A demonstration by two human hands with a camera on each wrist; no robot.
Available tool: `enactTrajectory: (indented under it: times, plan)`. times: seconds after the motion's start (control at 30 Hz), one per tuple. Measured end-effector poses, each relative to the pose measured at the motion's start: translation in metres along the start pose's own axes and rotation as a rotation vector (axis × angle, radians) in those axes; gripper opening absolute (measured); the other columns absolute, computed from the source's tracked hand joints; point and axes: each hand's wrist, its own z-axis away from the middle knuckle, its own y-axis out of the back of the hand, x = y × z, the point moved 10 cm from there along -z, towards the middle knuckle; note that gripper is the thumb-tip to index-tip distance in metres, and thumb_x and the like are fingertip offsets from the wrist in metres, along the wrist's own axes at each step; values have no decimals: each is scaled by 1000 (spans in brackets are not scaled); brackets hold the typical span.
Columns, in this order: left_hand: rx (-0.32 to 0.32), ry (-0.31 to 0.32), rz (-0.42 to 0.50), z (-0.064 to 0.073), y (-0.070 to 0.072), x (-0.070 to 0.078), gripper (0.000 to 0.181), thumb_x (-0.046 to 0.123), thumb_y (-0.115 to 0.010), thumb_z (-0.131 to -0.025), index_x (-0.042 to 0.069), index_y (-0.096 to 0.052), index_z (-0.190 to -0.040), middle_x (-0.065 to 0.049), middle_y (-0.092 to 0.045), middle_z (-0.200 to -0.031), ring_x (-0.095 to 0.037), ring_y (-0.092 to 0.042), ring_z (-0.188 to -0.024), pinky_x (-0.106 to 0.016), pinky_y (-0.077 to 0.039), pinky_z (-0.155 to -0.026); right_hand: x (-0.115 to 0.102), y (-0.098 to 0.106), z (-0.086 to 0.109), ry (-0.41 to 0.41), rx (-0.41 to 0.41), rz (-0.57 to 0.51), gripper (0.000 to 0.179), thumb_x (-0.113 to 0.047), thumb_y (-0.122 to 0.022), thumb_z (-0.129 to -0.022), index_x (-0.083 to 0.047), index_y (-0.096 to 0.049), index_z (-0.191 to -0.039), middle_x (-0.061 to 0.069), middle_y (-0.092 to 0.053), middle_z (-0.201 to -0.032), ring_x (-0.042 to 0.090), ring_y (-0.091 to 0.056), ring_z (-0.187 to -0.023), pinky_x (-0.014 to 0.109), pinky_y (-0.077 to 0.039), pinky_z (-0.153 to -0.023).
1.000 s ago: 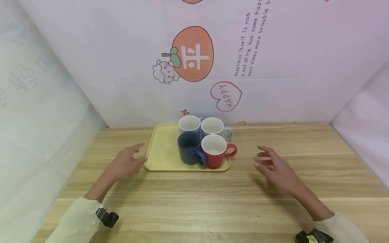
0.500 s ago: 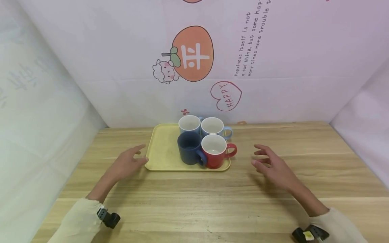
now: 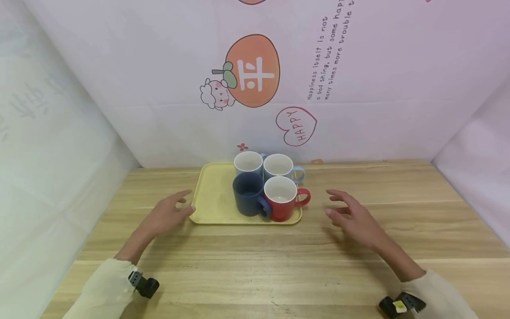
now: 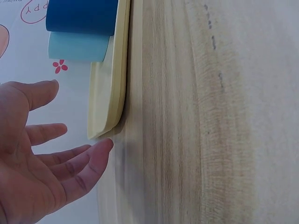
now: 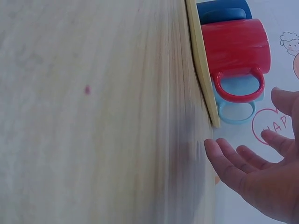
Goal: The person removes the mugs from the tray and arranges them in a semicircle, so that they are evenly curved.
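A pale yellow tray lies on the table with mugs grouped on its right half. At the front stand a dark blue mug and a red mug with a white inside. Behind them are a light blue mug and another light blue mug, both partly hidden. My left hand hovers at the tray's left end, fingers relaxed and holding nothing. On the other side my right hand is in the air, apart from the red mug's handle, fingers loosely bent around nothing.
The wooden table runs back to a printed white cloth. More white cloth hangs at the left side. A small black camera sits on each wrist.
My right hand has moved left, nearer to the red mug. The left hand has shifted slightly right towards the tray. Tray and mugs have stayed where they were.
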Motion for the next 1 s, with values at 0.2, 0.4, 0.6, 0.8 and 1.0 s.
enactTrajectory:
  times: [0.2, 0.4, 0.6, 0.8, 1.0]
  plan:
    - [4, -3, -4, -1, 1, 3, 63, 27, -59, -101, -1, -36, -152, -34, -51, -135, -45, -61, -110, -55, -49, -87, 3, -3, -4, -19, -2, -25, 63, -25, -59, -103, -7, -30, -155, 29, -33, -149, 47, -53, -121, 47, -55, -82]
    - [-2, 3, 12, -2, 0, 3, 62, 25, -59, -100, -1, -36, -152, -34, -52, -134, -45, -61, -111, -55, -49, -88, 0, -6, -7, -12, -4, -39, 62, -26, -59, -103, -8, -31, -155, 27, -33, -150, 45, -55, -120, 48, -54, -83]
    - [-8, 17, 48, -1, -2, -2, 62, 24, -60, -100, 0, -37, -152, -32, -53, -134, -42, -62, -111, -53, -49, -88, -1, -8, -11, -2, 4, -16, 60, -28, -58, -103, -10, -34, -155, 23, -34, -151, 42, -58, -117, 52, -52, -86]
    - [-11, 24, 55, -4, -3, -6, 63, 24, -61, -99, 1, -36, -153, -31, -52, -135, -36, -65, -105, -49, -51, -84, -3, -12, -16, 1, -3, -33, 59, -27, -57, -104, -7, -33, -154, 25, -36, -150, 42, -60, -115, 53, -52, -87]
    - [-20, 33, 65, -7, -7, -10, 64, 21, -62, -99, 1, -36, -153, -32, -52, -135, -30, -67, -97, -45, -52, -80, -1, -16, -20, -15, -23, -90, 61, -30, -57, -103, -6, -33, -154, 26, -36, -150, 44, -56, -120, 50, -52, -88]
